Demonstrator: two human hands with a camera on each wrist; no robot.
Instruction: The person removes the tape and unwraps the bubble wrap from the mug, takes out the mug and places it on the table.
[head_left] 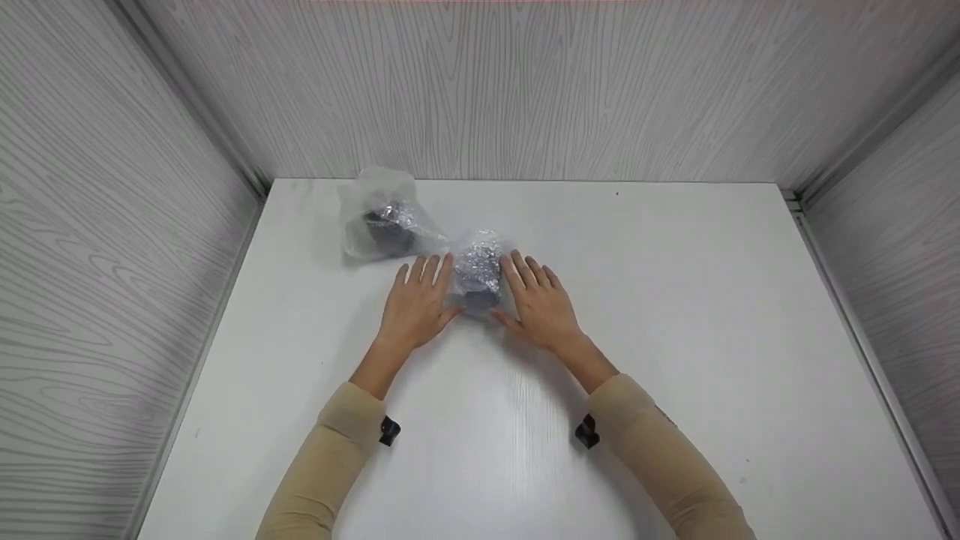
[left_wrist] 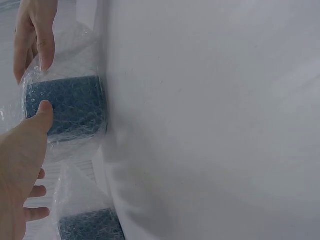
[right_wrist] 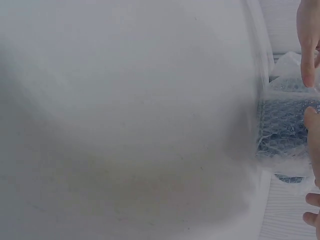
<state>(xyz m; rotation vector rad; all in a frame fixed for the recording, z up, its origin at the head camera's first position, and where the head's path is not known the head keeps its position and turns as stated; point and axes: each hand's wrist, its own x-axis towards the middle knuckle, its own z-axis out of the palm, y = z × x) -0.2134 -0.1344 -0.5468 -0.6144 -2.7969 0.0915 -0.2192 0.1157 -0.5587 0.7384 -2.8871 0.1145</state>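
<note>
1. Clear plastic bubble-wrap parcel [head_left: 478, 259], dark-blue rectangular block [left_wrist: 75, 107] within; on white table [head_left: 675, 315], toward twelve o'clock.
2. Left hand [head_left: 418, 304] at parcel's eight o'clock, right hand [head_left: 541, 300] at four: fingers straight, gripping nothing.
3. Probably light, slippery, soft-skinned, firm-cored; fragility unclear through wrap. Grasp at three and nine.

No readable text, label, brand, number or sign on anything in any view.

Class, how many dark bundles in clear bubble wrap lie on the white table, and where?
2: one dark bundle in clear bubble wrap between the left hand and the right hand; a second such bundle farther back, beyond the left hand.
</note>
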